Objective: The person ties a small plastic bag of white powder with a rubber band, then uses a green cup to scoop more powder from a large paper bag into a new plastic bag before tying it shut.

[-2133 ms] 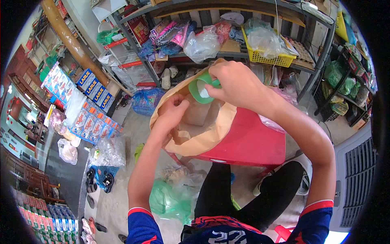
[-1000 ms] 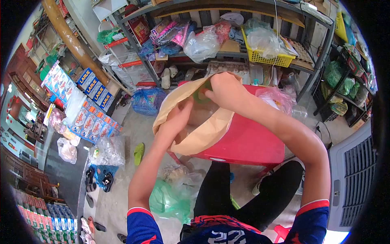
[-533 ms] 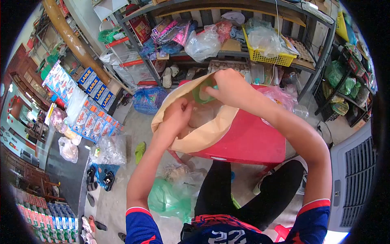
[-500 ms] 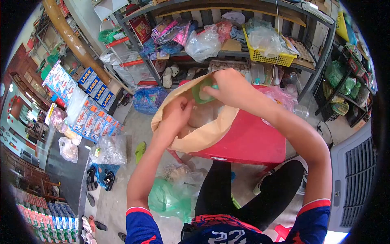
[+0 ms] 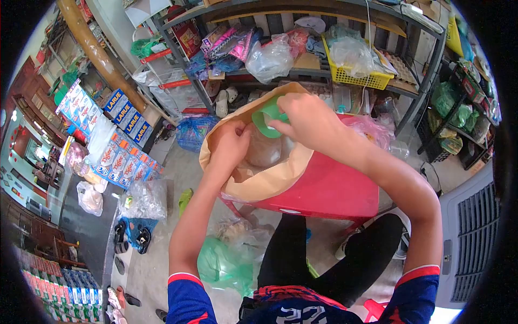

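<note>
A large tan paper sack point(image 5: 270, 186) stands wide open on a red plastic stool or small table point(image 5: 340, 189). Inside its mouth is a clear plastic bag point(image 5: 264, 151) with pale contents that I cannot make out. My left hand point(image 5: 232, 143) reaches into the sack, its fingers pinched together at the upper edge of the clear bag. Over the same opening my right hand point(image 5: 305, 116) grips a translucent green cup point(image 5: 261, 125), tilted with its mouth facing left. The cup is close to my left fingertips. My right fingers hide part of it.
Behind the sack is a metal shelf point(image 5: 307, 71) with a yellow basket point(image 5: 359, 78) and plastic bags. A green plastic bag point(image 5: 224, 264) lies on the floor by my legs. Beer cartons point(image 5: 121, 156) are stacked at left; a grey air cooler point(image 5: 475, 237) stands at right.
The green cup has come up slightly and tilted, showing more of its side. My right hand has shifted a little right and down. The sack's far rim now stands higher behind it.
</note>
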A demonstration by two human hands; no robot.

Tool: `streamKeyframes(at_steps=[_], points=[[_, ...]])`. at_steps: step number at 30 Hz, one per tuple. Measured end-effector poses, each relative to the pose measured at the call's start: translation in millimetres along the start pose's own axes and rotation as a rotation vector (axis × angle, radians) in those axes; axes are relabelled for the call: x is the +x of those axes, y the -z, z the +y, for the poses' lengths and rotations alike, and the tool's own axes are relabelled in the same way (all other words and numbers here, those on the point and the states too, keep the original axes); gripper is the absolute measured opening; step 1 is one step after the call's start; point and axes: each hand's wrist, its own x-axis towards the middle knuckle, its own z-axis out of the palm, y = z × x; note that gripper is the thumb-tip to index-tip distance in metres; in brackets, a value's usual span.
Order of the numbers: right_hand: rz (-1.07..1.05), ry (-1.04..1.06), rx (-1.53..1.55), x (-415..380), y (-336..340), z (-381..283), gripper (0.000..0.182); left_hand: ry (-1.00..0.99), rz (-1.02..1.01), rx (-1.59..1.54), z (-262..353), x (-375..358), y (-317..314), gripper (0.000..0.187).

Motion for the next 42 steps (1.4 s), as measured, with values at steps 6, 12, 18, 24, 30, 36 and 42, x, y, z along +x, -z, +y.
streamKeyframes(at_steps=[6, 12, 18, 24, 30, 36, 42], points=[[0.042, 0.123, -0.074, -2, -2, -6, 0.035, -0.035, 0.034, 0.12, 8, -3, 3, 0.027], [0.064, 0.185, -0.133, -7, -3, -9, 0.034, -0.112, 0.055, 0.058, -11, 2, -2, 0.022], [0.073, 0.212, -0.152, -12, -5, -8, 0.034, -0.049, 0.045, 0.056, -10, 4, -2, 0.02], [0.106, 0.257, -0.184, -12, -4, -11, 0.03, -0.078, 0.073, 0.07, -8, 4, -1, 0.021], [0.103, 0.296, -0.209, -13, -3, -13, 0.027, -0.057, 0.063, 0.134, -4, 4, 2, 0.021], [0.121, 0.339, -0.247, -12, 1, -15, 0.025, -0.071, 0.067, 0.037, -16, 7, -5, 0.022], [0.134, 0.357, -0.256, -12, 3, -16, 0.023, -0.083, 0.063, 0.088, -8, 5, -1, 0.022]])
